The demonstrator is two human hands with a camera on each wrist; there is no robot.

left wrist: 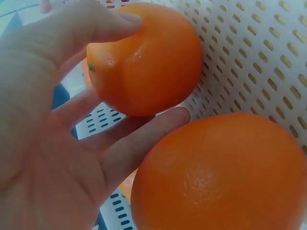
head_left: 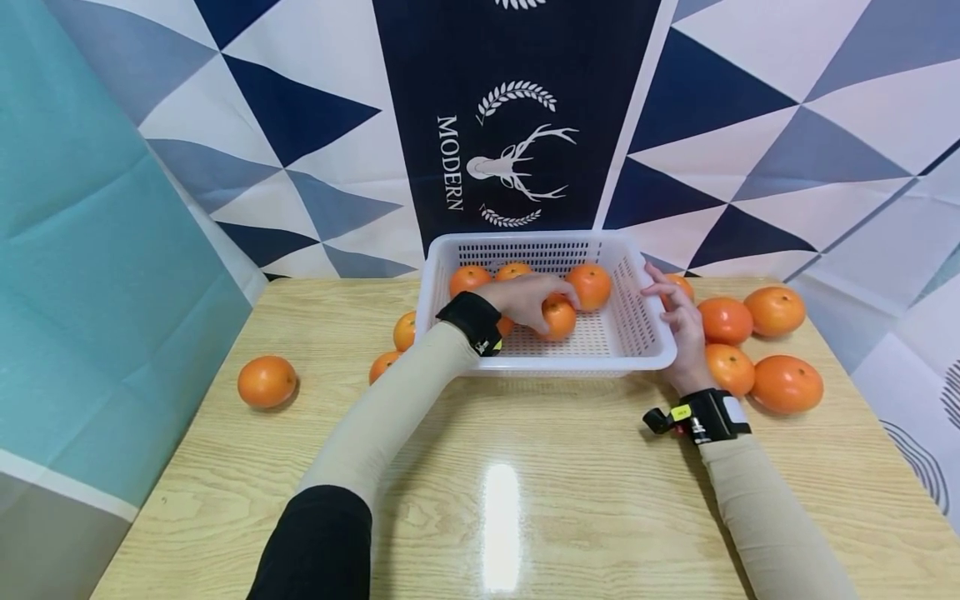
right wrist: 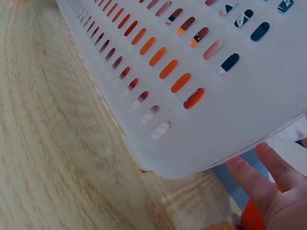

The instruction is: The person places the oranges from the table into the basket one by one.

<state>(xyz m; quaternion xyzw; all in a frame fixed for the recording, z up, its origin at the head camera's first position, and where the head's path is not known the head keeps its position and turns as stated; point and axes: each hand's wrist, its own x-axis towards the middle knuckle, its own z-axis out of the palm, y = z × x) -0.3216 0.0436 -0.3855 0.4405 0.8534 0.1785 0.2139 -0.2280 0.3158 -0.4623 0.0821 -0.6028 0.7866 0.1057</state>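
Inside a white slotted plastic basket (head_left: 540,364), my left hand (head_left: 525,298) holds an orange (head_left: 558,321). In the left wrist view the thumb lies across the top of that orange (left wrist: 148,62), with the fingers round its side and underneath. Another orange (left wrist: 220,177) sits close by those fingertips. More oranges in the basket include one (head_left: 588,287) just right of the hand and one (head_left: 470,280) at the back left. My right hand (head_left: 681,333) touches the basket's right side with its fingers extended, fingertips at the edge in the right wrist view.
Several oranges (head_left: 726,320) lie on the wooden table (head_left: 570,483) right of the basket, close beside the right hand. A lone orange (head_left: 267,382) rests at the far left. Two more, one an orange (head_left: 405,331), sit against the basket's left side. Patterned cloth (head_left: 330,125) hangs behind.
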